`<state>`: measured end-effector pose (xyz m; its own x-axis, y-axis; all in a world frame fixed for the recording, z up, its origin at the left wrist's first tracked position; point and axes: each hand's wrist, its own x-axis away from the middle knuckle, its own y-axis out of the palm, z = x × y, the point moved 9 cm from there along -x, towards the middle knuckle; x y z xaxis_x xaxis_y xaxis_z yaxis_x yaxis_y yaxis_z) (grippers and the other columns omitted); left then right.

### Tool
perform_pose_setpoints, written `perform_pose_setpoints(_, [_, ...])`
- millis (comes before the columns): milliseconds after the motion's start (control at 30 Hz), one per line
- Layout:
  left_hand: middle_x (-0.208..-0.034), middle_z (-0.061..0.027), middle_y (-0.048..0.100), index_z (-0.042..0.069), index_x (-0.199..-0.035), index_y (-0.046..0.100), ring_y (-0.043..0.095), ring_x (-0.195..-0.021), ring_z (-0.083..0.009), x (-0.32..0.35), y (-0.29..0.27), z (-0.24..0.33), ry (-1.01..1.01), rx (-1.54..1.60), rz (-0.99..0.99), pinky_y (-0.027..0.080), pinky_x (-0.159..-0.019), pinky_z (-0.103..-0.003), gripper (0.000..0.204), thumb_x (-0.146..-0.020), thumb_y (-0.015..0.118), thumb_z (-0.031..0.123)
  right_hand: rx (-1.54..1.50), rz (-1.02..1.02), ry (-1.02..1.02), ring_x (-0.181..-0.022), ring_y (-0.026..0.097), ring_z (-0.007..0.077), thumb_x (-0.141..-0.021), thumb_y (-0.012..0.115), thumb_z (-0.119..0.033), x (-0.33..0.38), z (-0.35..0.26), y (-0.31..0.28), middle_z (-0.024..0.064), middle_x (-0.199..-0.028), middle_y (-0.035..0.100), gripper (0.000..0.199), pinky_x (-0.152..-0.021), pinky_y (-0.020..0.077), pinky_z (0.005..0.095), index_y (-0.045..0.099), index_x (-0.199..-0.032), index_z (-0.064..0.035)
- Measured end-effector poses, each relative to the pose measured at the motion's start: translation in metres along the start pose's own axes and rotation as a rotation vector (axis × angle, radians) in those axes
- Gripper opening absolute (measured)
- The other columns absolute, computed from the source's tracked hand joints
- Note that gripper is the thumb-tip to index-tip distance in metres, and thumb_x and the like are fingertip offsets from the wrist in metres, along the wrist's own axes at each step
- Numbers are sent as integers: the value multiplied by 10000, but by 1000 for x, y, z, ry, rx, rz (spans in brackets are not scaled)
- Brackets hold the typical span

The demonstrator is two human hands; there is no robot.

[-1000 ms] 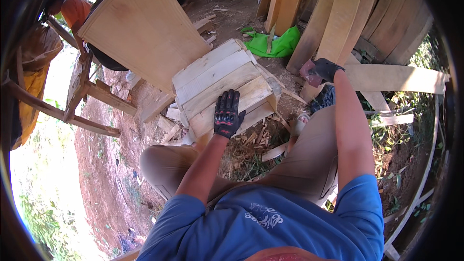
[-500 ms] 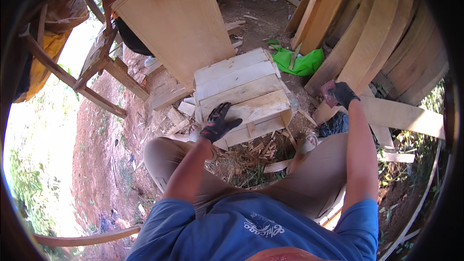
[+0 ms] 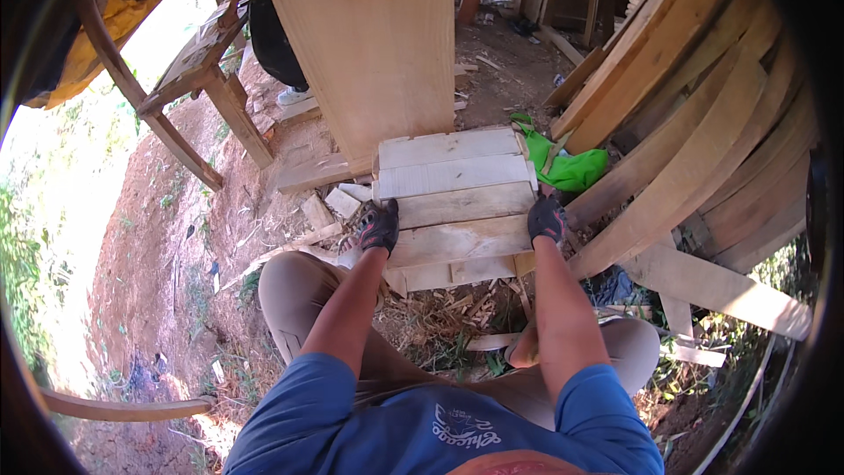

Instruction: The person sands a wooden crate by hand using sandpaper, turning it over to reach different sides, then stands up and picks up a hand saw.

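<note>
A pale wooden box (image 3: 457, 178) with a top of several planks lies in front of my knees. My left hand (image 3: 380, 227), in a black and red glove, is closed on the box's left edge, the thumb on the nearer planks. On the opposite edge my right hand (image 3: 547, 218), gloved alike, grips the box's right side. Its fingertips are partly hidden behind the edge. A small reddish patch shows just above that hand, and I cannot make out whether it is a held piece.
Beyond the box stands a tall wooden panel (image 3: 374, 53). A green bag (image 3: 571, 169) lies near its far right corner. Long boards (image 3: 694, 149) lean at the right. At the left is a wooden frame (image 3: 189, 79), with a person partly visible behind it. Wood scraps (image 3: 343, 202) litter the ground.
My right hand has come in from the far right, where it held a reddish piece, to the box's right edge. My left hand has shifted from the box's top to its left edge.
</note>
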<state>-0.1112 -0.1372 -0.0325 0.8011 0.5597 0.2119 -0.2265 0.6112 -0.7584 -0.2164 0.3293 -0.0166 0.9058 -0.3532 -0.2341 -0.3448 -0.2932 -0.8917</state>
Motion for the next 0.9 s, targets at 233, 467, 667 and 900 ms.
perform_pose_setpoints(233, [-1385,-303,596,-18,-1358,573,544,-1328,-463,-13,-13,-36,-105,-37,-27,427,-1111,-533,720,-1022,398,594,38,-232,12,-1044,692,446,-1085,303,-406,34,-37,0,279,-1131,708,531,-916,538,563,614,-1363,-77])
perform_pose_setpoints(467, [-1409,-270,593,38,-1383,576,539,-1338,-457,-13,-3,-41,-51,-93,-22,412,-1133,-551,697,-1055,288,582,125,-132,-57,-1033,686,466,-1080,329,-426,38,-17,-3,267,-1115,716,483,-903,533,565,646,-1273,-116])
perform_pose_setpoints(667, [-1465,-247,559,89,-1407,584,531,-1357,-432,-10,-7,-54,-46,-118,-51,423,-1113,-549,698,-1057,258,599,64,-142,21,-1018,694,460,-1088,314,-437,60,-22,-31,277,-1100,722,524,-898,534,566,675,-1290,-116])
perform_pose_setpoints(900, [-1335,-254,640,68,-1286,621,597,-1244,-461,24,-12,-53,8,-127,30,450,-1046,-575,650,-1063,281,575,136,-29,-19,-959,702,472,-1082,325,-488,76,5,-41,290,-1002,729,620,-859,541,569,731,-1099,-19])
